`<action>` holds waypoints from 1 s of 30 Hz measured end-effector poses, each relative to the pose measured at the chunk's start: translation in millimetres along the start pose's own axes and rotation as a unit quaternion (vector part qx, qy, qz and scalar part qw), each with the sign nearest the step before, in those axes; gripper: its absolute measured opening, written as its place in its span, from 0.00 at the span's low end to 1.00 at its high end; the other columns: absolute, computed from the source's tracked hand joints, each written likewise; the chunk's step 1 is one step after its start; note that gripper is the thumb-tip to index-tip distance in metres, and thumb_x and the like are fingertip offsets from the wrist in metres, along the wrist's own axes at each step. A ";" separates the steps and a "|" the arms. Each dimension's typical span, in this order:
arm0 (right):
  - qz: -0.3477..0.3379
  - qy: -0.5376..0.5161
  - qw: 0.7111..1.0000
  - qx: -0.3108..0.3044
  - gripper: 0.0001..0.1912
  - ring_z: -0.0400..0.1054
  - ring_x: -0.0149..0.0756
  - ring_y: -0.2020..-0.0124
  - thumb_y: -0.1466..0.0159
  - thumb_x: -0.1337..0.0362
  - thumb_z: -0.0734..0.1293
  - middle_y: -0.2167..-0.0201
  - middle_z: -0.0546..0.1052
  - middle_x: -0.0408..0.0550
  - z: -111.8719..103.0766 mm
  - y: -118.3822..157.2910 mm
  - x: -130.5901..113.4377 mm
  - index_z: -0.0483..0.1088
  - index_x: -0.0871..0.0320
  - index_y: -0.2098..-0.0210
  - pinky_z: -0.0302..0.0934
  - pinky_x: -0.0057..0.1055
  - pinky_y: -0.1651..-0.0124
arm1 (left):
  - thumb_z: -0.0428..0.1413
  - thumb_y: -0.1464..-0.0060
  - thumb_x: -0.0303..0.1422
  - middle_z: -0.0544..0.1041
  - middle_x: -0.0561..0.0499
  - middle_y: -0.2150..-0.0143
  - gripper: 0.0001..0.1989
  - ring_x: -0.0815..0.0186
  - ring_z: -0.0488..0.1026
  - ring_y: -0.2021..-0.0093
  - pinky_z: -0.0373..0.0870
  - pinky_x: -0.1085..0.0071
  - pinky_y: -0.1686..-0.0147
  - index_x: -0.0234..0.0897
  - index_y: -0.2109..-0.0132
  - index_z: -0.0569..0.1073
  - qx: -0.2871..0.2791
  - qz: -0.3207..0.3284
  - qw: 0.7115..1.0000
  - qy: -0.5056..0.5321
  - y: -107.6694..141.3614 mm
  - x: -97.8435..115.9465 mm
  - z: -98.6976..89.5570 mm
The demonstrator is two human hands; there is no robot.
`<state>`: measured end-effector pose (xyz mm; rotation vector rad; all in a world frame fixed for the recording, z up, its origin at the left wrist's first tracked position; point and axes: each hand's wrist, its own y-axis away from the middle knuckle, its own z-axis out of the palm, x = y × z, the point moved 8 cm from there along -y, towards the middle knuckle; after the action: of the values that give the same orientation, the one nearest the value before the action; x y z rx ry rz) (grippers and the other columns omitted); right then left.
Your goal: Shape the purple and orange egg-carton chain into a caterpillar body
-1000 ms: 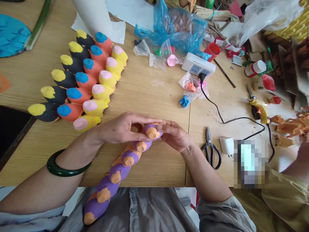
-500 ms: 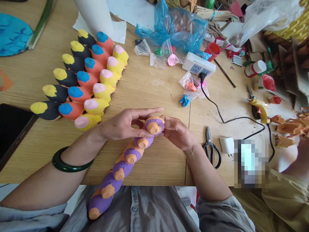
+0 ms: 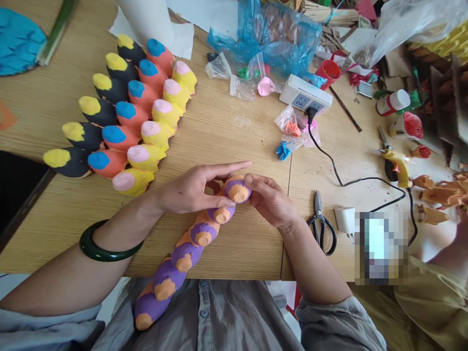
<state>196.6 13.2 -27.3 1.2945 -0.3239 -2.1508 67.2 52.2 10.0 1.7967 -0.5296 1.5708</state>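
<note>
A row of purple egg-carton cups with orange tips (image 3: 185,253) runs diagonally from my lap up over the table's front edge. My left hand (image 3: 195,189) grips its upper end, the thumb on the near side and the index finger stretched out beyond it. At the same end, my right hand (image 3: 270,197) pinches the right side of the topmost cup with thumb and curled fingers. To the left lies a block of painted cups (image 3: 133,117) in three rows: black with yellow tips, coral with blue tips, yellow with pink tips.
Scissors (image 3: 320,222), a white adapter (image 3: 344,221) and a yellow glue gun (image 3: 398,168) lie right. A power strip (image 3: 305,95) and blue plastic bag (image 3: 270,41) are farther back. A dark flat object (image 3: 20,190) is left. Another person's sleeve (image 3: 431,297) shows at lower right.
The upper end of the purple row has shifted slightly right. My right thumb now lies higher on the top cup's edge. The view has moved a little.
</note>
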 end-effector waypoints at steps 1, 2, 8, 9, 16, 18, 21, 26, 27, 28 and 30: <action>0.002 0.000 1.000 -0.002 0.19 0.78 0.42 0.58 0.40 0.46 0.80 0.61 0.85 0.50 0.2 0.0 0.0 0.83 0.56 0.63 0.72 0.38 0.50 | 0.72 0.48 0.39 0.86 0.51 0.44 0.39 0.53 0.83 0.50 0.83 0.66 0.52 0.52 0.29 0.76 0.003 0.001 1.000 0.000 -0.1 0.2 -0.7; 0.004 0.000 1.000 -0.005 0.20 0.78 0.43 0.57 0.40 0.46 0.80 0.60 0.86 0.50 0.4 0.1 -0.2 0.83 0.56 0.62 0.73 0.39 0.50 | 0.72 0.48 0.39 0.86 0.51 0.45 0.40 0.53 0.83 0.50 0.83 0.66 0.53 0.52 0.29 0.76 0.005 0.003 1.000 0.001 -0.2 0.5 -1.2; 0.020 -0.004 1.000 -0.021 0.14 0.76 0.40 0.59 0.42 0.52 0.80 0.64 0.84 0.47 0.4 0.4 -0.5 0.81 0.56 0.65 0.72 0.36 0.51 | 0.72 0.47 0.40 0.84 0.48 0.42 0.44 0.54 0.83 0.49 0.82 0.66 0.52 0.49 0.24 0.71 -0.011 -0.004 1.000 -0.001 1.3 -0.3 1.5; 0.028 -0.004 0.999 -0.023 0.14 0.76 0.39 0.61 0.43 0.53 0.81 0.65 0.83 0.46 0.3 0.3 0.8 0.80 0.56 0.66 0.71 0.35 0.52 | 0.71 0.46 0.40 0.84 0.48 0.42 0.45 0.54 0.82 0.49 0.81 0.67 0.51 0.49 0.23 0.69 -0.017 -0.003 1.000 -0.007 1.8 -1.1 3.0; 0.078 -0.021 0.996 -0.029 0.16 0.71 0.34 0.67 0.46 0.56 0.82 0.69 0.79 0.42 -1.5 -0.7 12.2 0.74 0.55 0.71 0.68 0.32 0.58 | 0.66 0.39 0.35 0.78 0.54 0.59 0.53 0.66 0.74 0.60 0.74 0.73 0.58 0.43 0.16 0.48 -0.046 0.048 0.997 -0.025 3.8 -5.0 14.0; 0.078 -0.018 0.996 -0.027 0.17 0.69 0.32 0.69 0.45 0.56 0.82 0.72 0.77 0.40 -0.7 -0.9 14.6 0.72 0.55 0.72 0.66 0.31 0.61 | 0.66 0.41 0.33 0.77 0.55 0.60 0.55 0.67 0.72 0.62 0.73 0.74 0.60 0.43 0.16 0.46 -0.049 0.045 0.997 -0.024 3.4 -5.6 16.3; 0.064 -0.011 0.998 -0.021 0.20 0.66 0.30 0.72 0.45 0.54 0.83 0.75 0.74 0.38 1.7 -2.1 15.9 0.70 0.54 0.74 0.64 0.30 0.63 | 0.67 0.42 0.33 0.78 0.54 0.59 0.56 0.67 0.73 0.62 0.72 0.74 0.62 0.44 0.16 0.45 -0.047 0.024 0.999 -0.006 1.6 -7.4 17.2; 0.021 -0.034 0.999 -0.013 0.24 0.71 0.36 0.67 0.40 0.40 0.77 0.72 0.77 0.42 1.7 -7.3 9.4 0.73 0.53 0.72 0.68 0.33 0.60 | 0.68 0.42 0.36 0.79 0.52 0.57 0.55 0.65 0.74 0.59 0.75 0.70 0.57 0.43 0.16 0.48 -0.041 0.049 0.998 0.026 -2.1 -4.4 11.9; 0.012 -0.041 0.999 -0.016 0.24 0.72 0.37 0.67 0.39 0.39 0.76 0.71 0.78 0.43 1.3 -7.8 6.7 0.74 0.53 0.71 0.69 0.34 0.60 | 0.69 0.42 0.36 0.78 0.52 0.57 0.54 0.64 0.75 0.59 0.76 0.68 0.55 0.44 0.17 0.51 -0.035 0.055 0.997 0.031 -2.2 -3.4 8.7; 0.001 -0.044 0.999 -0.021 0.24 0.72 0.37 0.66 0.39 0.39 0.75 0.71 0.78 0.43 1.1 -7.7 3.7 0.75 0.53 0.70 0.69 0.34 0.60 | 0.69 0.43 0.36 0.78 0.52 0.58 0.52 0.63 0.75 0.58 0.76 0.67 0.53 0.46 0.17 0.55 -0.028 0.056 0.997 0.040 -2.1 -2.8 4.9; -0.019 -0.038 0.998 -0.038 0.21 0.71 0.36 0.66 0.40 0.43 0.78 0.69 0.78 0.43 2.2 -5.5 -2.4 0.77 0.55 0.68 0.69 0.33 0.59 | 0.71 0.44 0.36 0.79 0.52 0.57 0.48 0.61 0.77 0.56 0.76 0.66 0.50 0.50 0.20 0.63 -0.027 0.040 0.996 0.072 -1.2 -3.3 -1.4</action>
<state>193.5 18.8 -27.3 1.1875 -0.2478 -2.2270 66.5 53.5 6.6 1.6252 -0.5740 1.7096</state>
